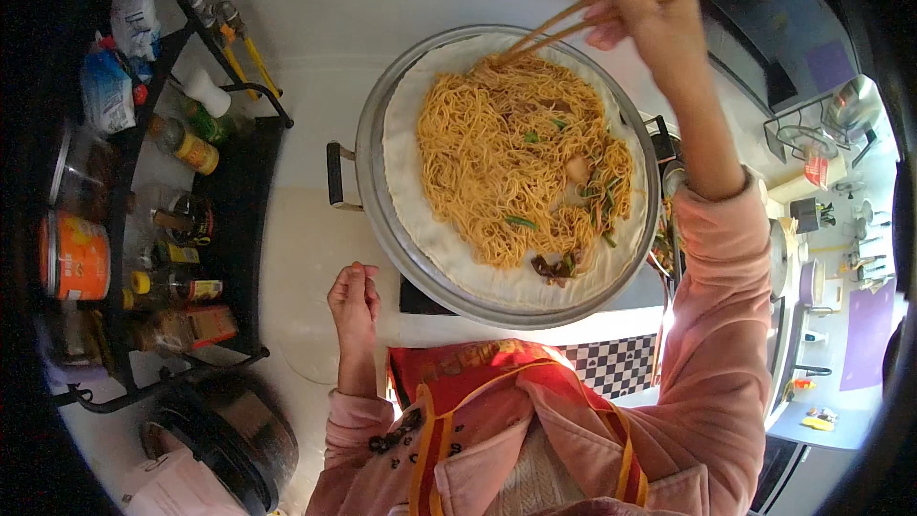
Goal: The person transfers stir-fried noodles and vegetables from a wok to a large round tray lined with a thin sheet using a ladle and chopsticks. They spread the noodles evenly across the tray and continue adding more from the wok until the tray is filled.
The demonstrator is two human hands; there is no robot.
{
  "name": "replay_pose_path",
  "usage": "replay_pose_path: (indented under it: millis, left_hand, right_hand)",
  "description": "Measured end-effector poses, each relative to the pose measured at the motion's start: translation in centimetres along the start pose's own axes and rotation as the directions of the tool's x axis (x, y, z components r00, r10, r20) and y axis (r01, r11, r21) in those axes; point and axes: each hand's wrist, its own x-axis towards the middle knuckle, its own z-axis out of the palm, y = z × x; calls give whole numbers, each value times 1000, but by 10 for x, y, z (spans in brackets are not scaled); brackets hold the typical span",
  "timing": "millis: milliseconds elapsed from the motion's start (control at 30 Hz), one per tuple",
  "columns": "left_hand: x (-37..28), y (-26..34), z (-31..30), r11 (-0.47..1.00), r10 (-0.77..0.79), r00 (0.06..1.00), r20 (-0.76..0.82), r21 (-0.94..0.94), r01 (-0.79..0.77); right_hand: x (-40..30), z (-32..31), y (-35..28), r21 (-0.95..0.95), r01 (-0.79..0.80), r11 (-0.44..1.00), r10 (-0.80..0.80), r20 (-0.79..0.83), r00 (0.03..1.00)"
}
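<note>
My right hand (623,3) grips a pair of wooden chopsticks (551,27) above the far rim of a large round metal steamer (369,150). The chopstick tips reach into the far edge of a spread of yellow noodles (480,150). Under the noodles lies a white cloth liner (412,215) that covers the steamer's surface. Bits of green vegetable (521,222) and darker pieces are mixed in, mostly at the right and near side. My left hand (356,294), fingers curled with nothing visible in them, hovers apart from the steamer at its near left.
A black rack (269,158) with bottles and an orange can (75,256) stands at left, above a dark round appliance (222,437). The steamer's black side handle (334,175) juts left. More vegetables (666,233) show partly behind my right sleeve. A dish rack (809,140) is farther right.
</note>
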Motion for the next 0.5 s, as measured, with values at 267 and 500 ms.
replay_pose_path:
  millis: [267,500]
  left_hand:
    - [4,-3,1,999,41,999,17,-29,-41]
    - [9,-13,-6,998,29,998,53,-52,-26]
  right_hand:
    - [6,7,4,3,47,999,-46,205,978]
    - [3,-79,14,-128,177,976,-166,96,981]
